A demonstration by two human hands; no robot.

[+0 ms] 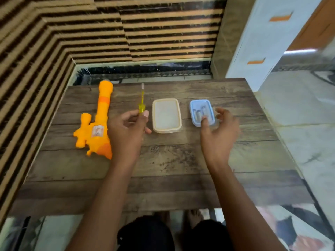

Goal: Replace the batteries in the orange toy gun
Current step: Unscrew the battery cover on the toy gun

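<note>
Table (181, 160): wood-plank top, carrying all items below.
Orange toy gun (101, 120): lies flat at the table's left, barrel pointing to the far edge, grip toward the person; neither hand touches it.
Left hand (126, 131): fingers curled, pinching the handle of the screwdriver, just right of the gun.
Right hand (219, 134): fingers spread and loosely bent, holding nothing; thumb overlaps the blue container's near edge, contact cannot be told.
Cream container (153, 115): mid-table, between the hands.
Blue container (191, 109): right of the cream one, apart from it.
Screwdriver (142, 100): yellow handle, tip pointing away.
Batteries (198, 113): inside the blue container.
</note>
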